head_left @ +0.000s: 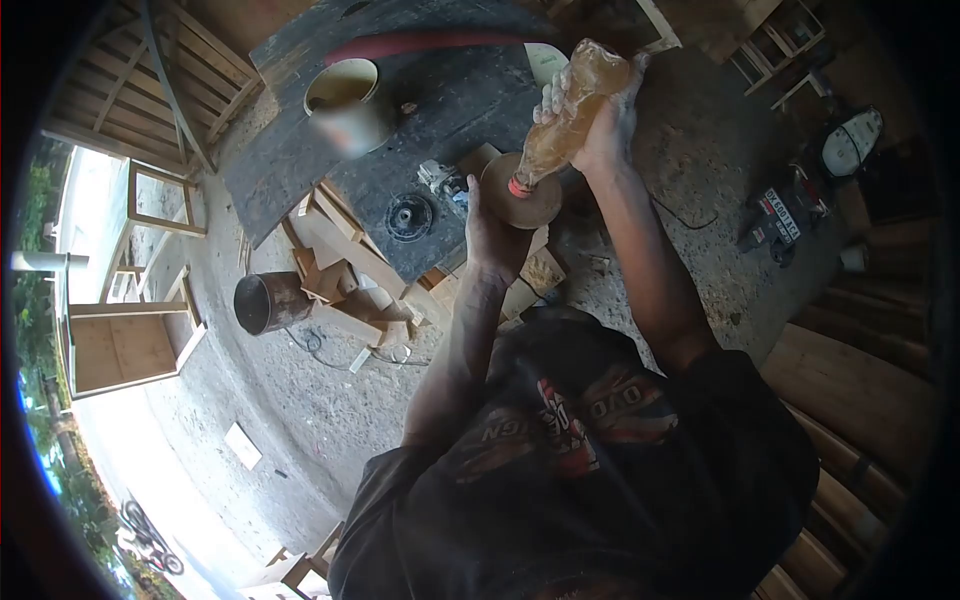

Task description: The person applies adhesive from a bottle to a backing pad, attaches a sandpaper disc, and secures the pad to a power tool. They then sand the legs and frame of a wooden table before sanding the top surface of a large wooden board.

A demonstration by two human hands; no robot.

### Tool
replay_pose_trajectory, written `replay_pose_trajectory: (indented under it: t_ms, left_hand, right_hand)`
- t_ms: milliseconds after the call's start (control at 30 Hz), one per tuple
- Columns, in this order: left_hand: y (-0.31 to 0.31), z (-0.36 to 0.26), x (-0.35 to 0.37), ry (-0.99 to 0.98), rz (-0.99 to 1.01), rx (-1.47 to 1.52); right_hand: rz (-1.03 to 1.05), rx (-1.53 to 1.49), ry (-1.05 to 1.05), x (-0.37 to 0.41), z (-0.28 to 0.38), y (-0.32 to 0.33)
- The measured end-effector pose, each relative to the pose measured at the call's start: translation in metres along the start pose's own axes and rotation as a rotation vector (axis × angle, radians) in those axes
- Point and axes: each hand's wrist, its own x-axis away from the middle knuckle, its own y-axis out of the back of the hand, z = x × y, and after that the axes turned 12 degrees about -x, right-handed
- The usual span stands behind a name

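Note:
My right hand [608, 128] is wrapped round a crumpled clear plastic bottle [553, 150] of amber-brown stuff. The bottle is tilted, its red neck end [519, 187] pointing down over a round brown dish [538, 208]. That dish is in my left hand [494, 243], which grips its near left side with the thumb standing up along the edge. The red end overlaps the middle of the dish in this view. Most of my left fingers are hidden beneath the dish. Just left of it, a metal tool part [440, 180] lies on the dark table [300, 170].
A yellowish bucket [318, 92], partly blurred, and a black ring-shaped part [408, 218] are on the table. Wood offcuts [345, 240] crowd its near edge. A rusty bucket [268, 303] stands on the floor. Wooden frames [125, 345] are at left; a motorbike [780, 215] is at right.

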Motion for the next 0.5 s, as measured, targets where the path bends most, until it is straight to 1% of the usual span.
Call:
replay_pose_trajectory:
  t_ms: [33, 100, 133, 267, 333, 367, 433, 467, 500]
  left_hand:
    - [0.000, 0.003, -0.002, 0.003, -0.010, -0.008]
    - [0.000, 0.006, -0.011, -0.006, -0.020, -0.018]
    - [0.001, 0.010, -0.014, -0.025, -0.055, -0.028]
    - [0.002, 0.020, -0.028, -0.104, -0.166, -0.099]
    - [0.004, 0.022, -0.031, -0.145, -0.200, -0.074]
    - [0.005, 0.024, -0.030, -0.174, -0.223, -0.050]
    - [0.007, 0.024, -0.030, -0.212, -0.268, -0.025]
    - [0.009, 0.024, -0.028, -0.239, -0.301, 0.001]
    - [0.018, 0.026, -0.026, -0.253, -0.321, 0.001]
  right_hand:
    - [-0.002, -0.002, -0.004, 0.000, -0.001, 0.001]
    - [-0.205, 0.135, 0.032, -0.003, -0.004, -0.003]
    - [-0.250, 0.112, 0.058, -0.004, -0.004, -0.006]
    - [-0.211, 0.132, 0.038, -0.015, -0.007, 0.010]
    - [-0.274, 0.389, 0.159, -0.009, -0.011, 0.000]
    - [-0.270, 0.384, 0.142, -0.005, -0.010, -0.002]
    - [-0.264, 0.469, 0.120, -0.004, -0.010, -0.004]
    - [-0.254, 0.463, 0.101, -0.010, -0.015, 0.008]
    - [-0.050, 0.455, 0.121, -0.018, -0.022, 0.032]
